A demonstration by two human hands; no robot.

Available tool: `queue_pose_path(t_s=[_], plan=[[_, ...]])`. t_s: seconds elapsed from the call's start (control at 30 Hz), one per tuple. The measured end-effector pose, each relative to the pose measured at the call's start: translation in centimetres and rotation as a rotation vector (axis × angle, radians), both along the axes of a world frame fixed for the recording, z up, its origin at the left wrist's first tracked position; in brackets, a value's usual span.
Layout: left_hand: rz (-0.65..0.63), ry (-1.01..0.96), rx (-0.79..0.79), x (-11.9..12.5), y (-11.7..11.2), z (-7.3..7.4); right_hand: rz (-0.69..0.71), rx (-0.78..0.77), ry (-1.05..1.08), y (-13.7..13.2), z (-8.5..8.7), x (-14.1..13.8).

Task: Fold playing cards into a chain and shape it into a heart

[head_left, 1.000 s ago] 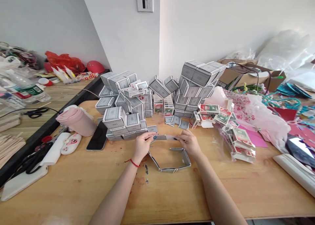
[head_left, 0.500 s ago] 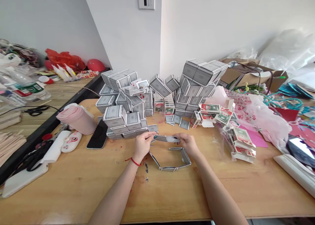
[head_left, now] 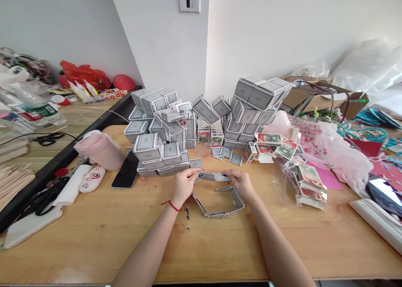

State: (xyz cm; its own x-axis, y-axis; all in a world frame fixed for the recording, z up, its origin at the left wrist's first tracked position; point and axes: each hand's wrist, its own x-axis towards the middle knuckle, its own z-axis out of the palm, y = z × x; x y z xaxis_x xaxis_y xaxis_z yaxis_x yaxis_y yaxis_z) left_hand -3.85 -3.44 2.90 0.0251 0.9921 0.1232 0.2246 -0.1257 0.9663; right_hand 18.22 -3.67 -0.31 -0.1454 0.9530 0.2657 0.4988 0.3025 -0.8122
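Note:
My left hand (head_left: 182, 185) and my right hand (head_left: 241, 183) each pinch one end of a folded playing card strip (head_left: 212, 176), held just above the wooden table (head_left: 94, 232). The strip joins a bent chain of folded cards (head_left: 221, 204) that lies on the table between my wrists, forming an open ring. A red string circles my left wrist. Behind my hands rises a heap of grey card cubes (head_left: 163, 132), with a second heap of card cubes (head_left: 254, 103) to the right.
Left of my hands lie a black phone (head_left: 126, 175), a pink bottle (head_left: 99, 150) on its side, a white case (head_left: 91, 179) and black scissors (head_left: 42, 201). Right are red-green card boxes (head_left: 276, 144), a bag of boxes (head_left: 306, 182) and pink plastic bags (head_left: 333, 153).
Both hands keep their pinch on the strip and have barely shifted. The view has drifted slightly to the left.

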Motion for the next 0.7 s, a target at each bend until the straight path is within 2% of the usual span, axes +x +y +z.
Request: queue_pose_path(t_s=[0.17,0.7], plan=[[-0.005,-0.006,-0.003,0.2,0.0,-0.2,0.049,0.012,-0.010,-0.2,0.3,-0.8],[0.010,-0.002,-0.024,0.1,0.1,-0.3,0.021,-0.005,0.030,0.1,-0.4,-1.5]])
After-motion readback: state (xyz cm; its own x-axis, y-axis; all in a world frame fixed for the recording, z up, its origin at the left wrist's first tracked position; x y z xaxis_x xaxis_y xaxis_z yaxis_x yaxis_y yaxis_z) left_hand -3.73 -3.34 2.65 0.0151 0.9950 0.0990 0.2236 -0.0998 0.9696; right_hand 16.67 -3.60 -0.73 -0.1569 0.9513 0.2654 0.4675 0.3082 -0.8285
